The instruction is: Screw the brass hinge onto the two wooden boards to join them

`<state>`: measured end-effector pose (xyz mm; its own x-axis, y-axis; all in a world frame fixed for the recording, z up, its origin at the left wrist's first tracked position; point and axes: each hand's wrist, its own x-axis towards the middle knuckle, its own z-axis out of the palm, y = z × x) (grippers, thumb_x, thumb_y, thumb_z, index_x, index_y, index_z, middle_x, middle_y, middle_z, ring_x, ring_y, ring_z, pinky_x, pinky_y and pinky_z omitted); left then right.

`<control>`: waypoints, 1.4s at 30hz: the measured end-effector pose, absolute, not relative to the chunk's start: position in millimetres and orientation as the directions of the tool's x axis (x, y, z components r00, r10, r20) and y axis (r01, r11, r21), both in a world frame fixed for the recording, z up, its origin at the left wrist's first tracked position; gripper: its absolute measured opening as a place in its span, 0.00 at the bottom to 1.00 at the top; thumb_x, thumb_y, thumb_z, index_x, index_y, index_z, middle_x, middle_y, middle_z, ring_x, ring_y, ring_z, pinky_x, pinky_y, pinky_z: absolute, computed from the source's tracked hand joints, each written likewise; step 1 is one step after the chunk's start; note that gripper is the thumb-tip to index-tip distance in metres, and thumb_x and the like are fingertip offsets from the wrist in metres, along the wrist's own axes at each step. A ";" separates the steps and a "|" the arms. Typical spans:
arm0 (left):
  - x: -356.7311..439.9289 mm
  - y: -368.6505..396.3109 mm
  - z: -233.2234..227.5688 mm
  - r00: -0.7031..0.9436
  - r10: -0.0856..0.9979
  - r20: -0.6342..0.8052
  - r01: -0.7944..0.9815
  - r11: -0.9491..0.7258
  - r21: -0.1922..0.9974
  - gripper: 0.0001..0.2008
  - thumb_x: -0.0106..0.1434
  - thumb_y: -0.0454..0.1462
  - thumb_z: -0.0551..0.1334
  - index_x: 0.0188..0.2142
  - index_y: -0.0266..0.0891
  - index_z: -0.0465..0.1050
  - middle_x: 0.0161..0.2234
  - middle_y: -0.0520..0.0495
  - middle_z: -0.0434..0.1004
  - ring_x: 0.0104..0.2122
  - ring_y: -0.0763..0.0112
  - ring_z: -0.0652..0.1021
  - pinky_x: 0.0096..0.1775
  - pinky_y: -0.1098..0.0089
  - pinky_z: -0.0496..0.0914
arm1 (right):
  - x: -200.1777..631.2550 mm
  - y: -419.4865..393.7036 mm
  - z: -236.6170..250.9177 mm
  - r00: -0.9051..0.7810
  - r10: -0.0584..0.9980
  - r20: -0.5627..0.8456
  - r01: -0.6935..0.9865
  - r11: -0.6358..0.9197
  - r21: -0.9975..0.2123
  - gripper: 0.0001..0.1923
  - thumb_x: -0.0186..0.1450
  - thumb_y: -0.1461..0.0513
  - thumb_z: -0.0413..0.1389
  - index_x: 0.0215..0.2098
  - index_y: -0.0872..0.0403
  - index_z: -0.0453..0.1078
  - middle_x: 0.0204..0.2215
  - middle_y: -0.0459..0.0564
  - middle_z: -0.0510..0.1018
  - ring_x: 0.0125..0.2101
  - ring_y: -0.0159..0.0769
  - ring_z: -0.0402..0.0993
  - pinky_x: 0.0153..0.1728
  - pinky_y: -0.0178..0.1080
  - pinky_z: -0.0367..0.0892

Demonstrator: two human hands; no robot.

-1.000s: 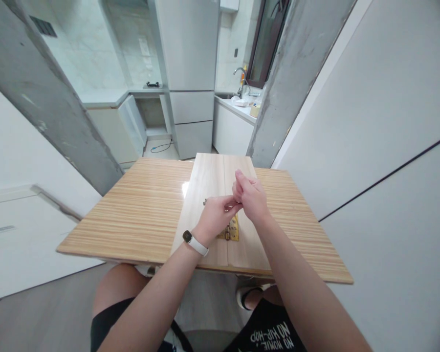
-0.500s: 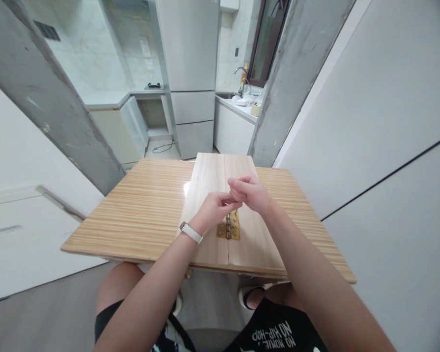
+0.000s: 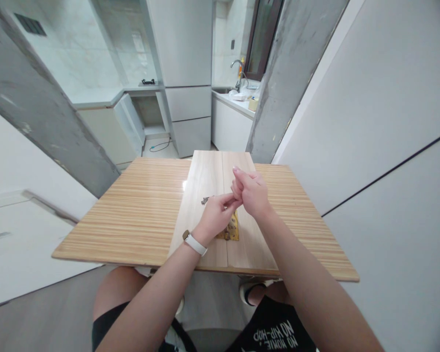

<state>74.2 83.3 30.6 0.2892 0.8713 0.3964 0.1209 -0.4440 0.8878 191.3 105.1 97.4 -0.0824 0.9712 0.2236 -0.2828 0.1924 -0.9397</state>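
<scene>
My left hand (image 3: pixel 215 215) and right hand (image 3: pixel 252 194) meet fingertip to fingertip, perhaps pinching something tiny, directly above the brass hinge (image 3: pixel 231 229); a loose pinch could drop it.

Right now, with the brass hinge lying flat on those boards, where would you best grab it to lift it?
Probably by its right leaf edge, coming from the right. The hinge lies flat across the seam of the two boards, so only its thin edges offer a pinch, and the left hand covers its left part while the right hand hovers above.
</scene>
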 end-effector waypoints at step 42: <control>67.0 69.9 33.1 0.244 0.863 0.443 0.295 -0.501 0.813 0.16 0.72 0.43 0.62 0.34 0.36 0.83 0.25 0.49 0.79 0.27 0.71 0.75 0.31 0.72 0.66 | 218.8 112.9 106.8 -0.648 0.733 0.207 -0.143 0.150 -0.978 0.32 0.70 0.48 0.60 0.14 0.53 0.61 0.11 0.42 0.64 0.15 0.26 0.56 0.21 0.35 0.52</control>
<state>67.0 69.9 33.1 0.2442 0.8628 0.4427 0.2954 -0.5010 0.8135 218.8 112.9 106.8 -0.6480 0.7330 0.2067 -0.1426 0.1498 -0.9784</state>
